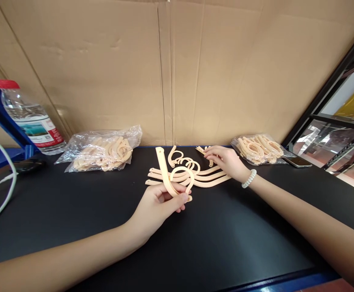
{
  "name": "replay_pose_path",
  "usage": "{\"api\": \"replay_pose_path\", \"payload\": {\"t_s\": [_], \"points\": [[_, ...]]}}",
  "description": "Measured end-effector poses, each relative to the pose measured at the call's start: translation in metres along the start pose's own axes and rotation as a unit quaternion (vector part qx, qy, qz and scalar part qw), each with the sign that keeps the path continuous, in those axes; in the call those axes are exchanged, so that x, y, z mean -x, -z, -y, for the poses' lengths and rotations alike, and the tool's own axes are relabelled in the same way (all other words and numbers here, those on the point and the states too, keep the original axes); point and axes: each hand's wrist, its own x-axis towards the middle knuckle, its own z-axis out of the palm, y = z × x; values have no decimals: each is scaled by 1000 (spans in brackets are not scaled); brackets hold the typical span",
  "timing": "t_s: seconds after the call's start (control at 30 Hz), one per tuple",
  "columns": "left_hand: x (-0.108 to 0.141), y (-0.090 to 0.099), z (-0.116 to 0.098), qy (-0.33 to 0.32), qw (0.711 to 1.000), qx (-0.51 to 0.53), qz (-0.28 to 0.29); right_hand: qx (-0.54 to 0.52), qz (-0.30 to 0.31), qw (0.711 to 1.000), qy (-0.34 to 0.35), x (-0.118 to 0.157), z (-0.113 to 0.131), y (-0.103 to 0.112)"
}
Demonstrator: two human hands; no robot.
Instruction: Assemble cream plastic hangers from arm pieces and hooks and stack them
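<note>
So the cream plastic piece (164,166) is up in the left hand (155,205), just above the front-middle of the pile. It's a strip pointing up & away, w/ a round hook curving off to the right; can't tell if that's 1 part or 2. Left grip is closed firmly on its bottom end, thumb on the near side, fingers wrapped behind.

Right hand (225,160) is over at the pile's back right, fingertips bent down by some small bits (200,150) near the far edge. Can't tell tbh if that grip is pinching anything or how wide it is, bc the fingers hide it. There's a pale coil band (249,178) on that wrist.

B/w the hands, a few long curved strips (211,183) lie side by side on the black tabletop (225,239), w/ loose hooks (171,156) behind.

Further out: clear bag of similar pcs (104,153) on the left, another bag (258,149) on the right w/ a phone (298,162) just beside it. Far left = water bottle (38,125) w/ red cap, plus a white cable (11,162). Cardboard (104,61) stands behind it all, black shelving (313,111) far right.
</note>
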Motion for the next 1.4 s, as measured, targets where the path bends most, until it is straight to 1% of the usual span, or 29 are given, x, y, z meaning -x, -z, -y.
{"api": "replay_pose_path", "payload": {"t_s": [0.13, 0.2, 0.33, 0.5, 0.57, 0.67, 0.77, 0.87, 0.93, 1.0, 1.03, 1.17, 1.27, 1.4], "points": [[-1, 1, 1, 6, 1000, 5, 7, -76, -77, 992, -59, 6, 13, 6], [-2, 2, 1, 6, 1000, 6, 11, -143, -107, 980, -84, 10, 24, 6], [-2, 2, 2, 3, 1000, 10, 5, -307, -139, 934, -120, 21, 52, 2], [-1, 2, 1, 12, 1000, 14, 4, -431, -156, 867, -193, 31, 79, -2], [-2, 3, 1, 14, 1000, 15, 6, -463, -152, 846, -218, 34, 84, -3], [-3, 4, 2, 10, 1000, 15, 10, -518, -126, 805, -259, 38, 86, -5], [-3, 4, 1, 1, 1000, 11, 16, -565, -72, 765, -301, 42, 86, -10], [-3, 4, 0, 0, 1000, 10, 23, -606, -6, 737, -300, 45, 88, -16], [-3, 4, 0, 1, 1000, 10, 29, -623, 41, 730, -277, 48, 90, -20], [-3, 4, 0, 2, 999, 7, 35, -623, 76, 733, -260, 50, 93, -23], [-3, 5, 0, 0, 999, 7, 37, -618, 84, 738, -257, 50, 95, -23], [-4, 6, 1, -5, 999, 19, 41, -575, 80, 771, -262, 52, 96, -24], [-4, 6, 2, -9, 998, 39, 58, -541, 80, 794, -267, 52, 94, -24], [-5, 7, 3, -13, 996, 54, 76, -519, 127, 802, -268, 53, 91, -25]]}}
